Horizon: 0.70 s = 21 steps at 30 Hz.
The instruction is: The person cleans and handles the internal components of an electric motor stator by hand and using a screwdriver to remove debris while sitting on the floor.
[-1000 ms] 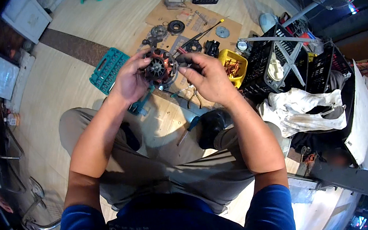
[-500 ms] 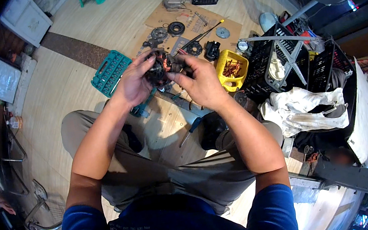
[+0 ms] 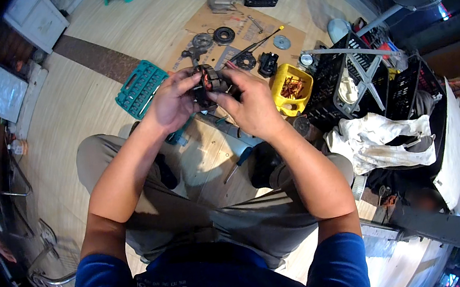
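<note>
Between my two hands, above the floor in front of my knees, is a dark metal motor rotor (image 3: 211, 81) with a bit of orange copper winding showing. My left hand (image 3: 173, 103) grips its left side, thumb and fingers bent around it. On its right end my right hand (image 3: 250, 99) is closed, with the thumb below and fingers above. Parts of the rotor are hidden behind the fingers. Beyond it, a cardboard sheet (image 3: 208, 21) carries round metal parts such as a black ring (image 3: 224, 35) and a grey disc (image 3: 282, 42).
To the left lies an open green socket set (image 3: 141, 88). A cut yellow container (image 3: 302, 88) of copper-coloured pieces stands right of my hands, near black crates (image 3: 324, 87). White cloth (image 3: 380, 140) hangs further right. A screwdriver (image 3: 243, 156) lies by my shoe.
The rotor has turned slightly in my hands, and its round left face shows less now. My left fingers have shifted on it. The view has moved a little.
</note>
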### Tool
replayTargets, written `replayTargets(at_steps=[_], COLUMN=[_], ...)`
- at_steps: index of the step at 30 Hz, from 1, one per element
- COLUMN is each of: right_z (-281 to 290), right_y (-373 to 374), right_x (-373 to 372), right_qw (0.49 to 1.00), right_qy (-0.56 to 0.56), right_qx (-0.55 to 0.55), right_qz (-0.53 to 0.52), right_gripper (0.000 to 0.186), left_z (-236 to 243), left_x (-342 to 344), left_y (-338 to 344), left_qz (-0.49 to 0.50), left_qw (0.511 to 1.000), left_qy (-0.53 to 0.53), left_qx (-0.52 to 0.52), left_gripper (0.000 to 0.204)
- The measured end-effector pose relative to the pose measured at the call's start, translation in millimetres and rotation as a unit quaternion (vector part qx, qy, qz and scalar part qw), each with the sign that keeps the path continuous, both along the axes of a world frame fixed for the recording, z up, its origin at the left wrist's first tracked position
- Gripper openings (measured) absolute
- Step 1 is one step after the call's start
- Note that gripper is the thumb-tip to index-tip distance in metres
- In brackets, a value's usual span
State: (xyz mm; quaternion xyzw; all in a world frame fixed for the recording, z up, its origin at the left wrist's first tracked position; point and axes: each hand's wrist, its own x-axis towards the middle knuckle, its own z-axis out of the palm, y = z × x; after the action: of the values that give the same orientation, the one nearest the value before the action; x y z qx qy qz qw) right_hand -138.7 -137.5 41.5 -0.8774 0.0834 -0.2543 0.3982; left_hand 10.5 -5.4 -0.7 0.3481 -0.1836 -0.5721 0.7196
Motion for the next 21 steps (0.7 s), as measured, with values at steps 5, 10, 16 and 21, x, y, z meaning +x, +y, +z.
replayTargets(at_steps=[5,10,16,21], right_z=[1.0,-1.3,-1.7,-1.1], right_y=[1.9,2.7,2.6,5.5], right_x=[-2.0,-1.2,-1.1,-1.5], right_qw=[0.999,1.0,1.0,1.0], right_qy=[0.018,-0.017,-0.017,-0.005], right_qx=[0.045,0.024,-0.008,-0.029], right_qz=[0.0,0.001,0.005,-0.003], right_gripper=[0.036,0.037,0.038,0.04], left_z=[-1.4,0.5,5.9,3.3], left_x=[-2.8,-4.2,-6.3,-6.3], left_y=[-0.3,0.4,3.0,4.7], left_qz=[0.033,0.073,0.092,0.11], left_qw=[0.999,0.996,0.994,0.992], left_qy=[-0.026,-0.051,-0.061,-0.055], left_qx=[-0.007,0.006,-0.003,0.006], left_gripper=[0.034,0.04,0.039,0.041])
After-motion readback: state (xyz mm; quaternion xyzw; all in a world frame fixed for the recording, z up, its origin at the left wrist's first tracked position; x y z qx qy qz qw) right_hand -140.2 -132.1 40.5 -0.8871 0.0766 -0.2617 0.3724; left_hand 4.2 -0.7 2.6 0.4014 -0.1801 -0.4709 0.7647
